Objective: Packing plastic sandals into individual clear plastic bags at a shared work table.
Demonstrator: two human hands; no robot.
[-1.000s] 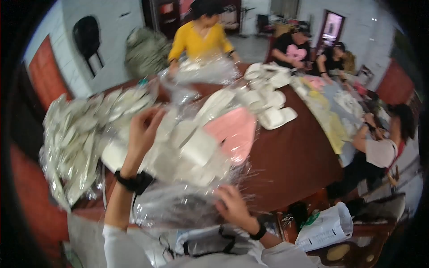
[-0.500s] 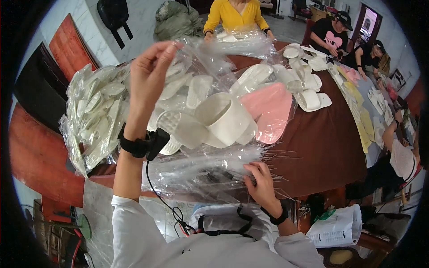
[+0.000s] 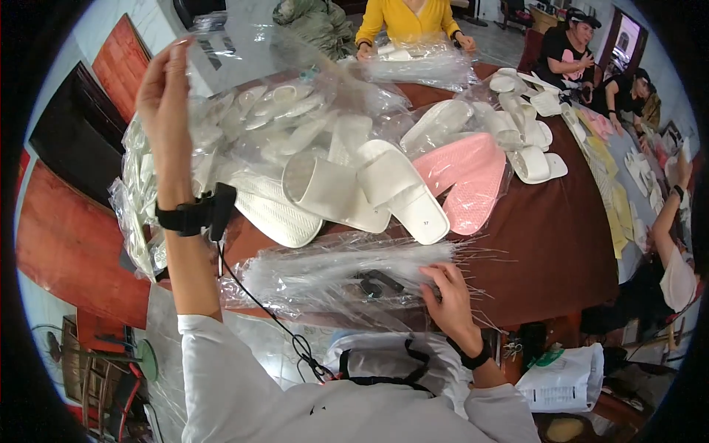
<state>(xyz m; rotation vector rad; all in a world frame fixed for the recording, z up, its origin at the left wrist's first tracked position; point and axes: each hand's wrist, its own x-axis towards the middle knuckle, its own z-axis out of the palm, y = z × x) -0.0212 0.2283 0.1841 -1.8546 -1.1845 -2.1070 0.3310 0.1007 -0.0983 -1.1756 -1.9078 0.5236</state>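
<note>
My left hand (image 3: 164, 92) is raised at the upper left, its thumb and fingers pinched on the edge of a clear plastic bag (image 3: 255, 52). The bag stretches away to the right over a heap of white slippers. My right hand (image 3: 450, 303) has its fingers apart and bent, touching the right end of a bundle of clear wrapping with thin white strands (image 3: 347, 269). Between my hands lie white slide slippers (image 3: 402, 192), a white sole (image 3: 284, 214) and pink soles (image 3: 465, 181). Part of these is under clear film.
More bagged white slippers (image 3: 140, 199) are piled at the left. White slippers (image 3: 535, 162) lie farther right on the brown table (image 3: 546, 251). A person in yellow (image 3: 410, 22) handles wrapping across the table; others sit at the right. A white bag (image 3: 565, 376) stands lower right.
My left hand has moved left and upward, drawing the clear bag out with it. The white slippers in the middle have shifted and turned. My right hand stays by the bundle.
</note>
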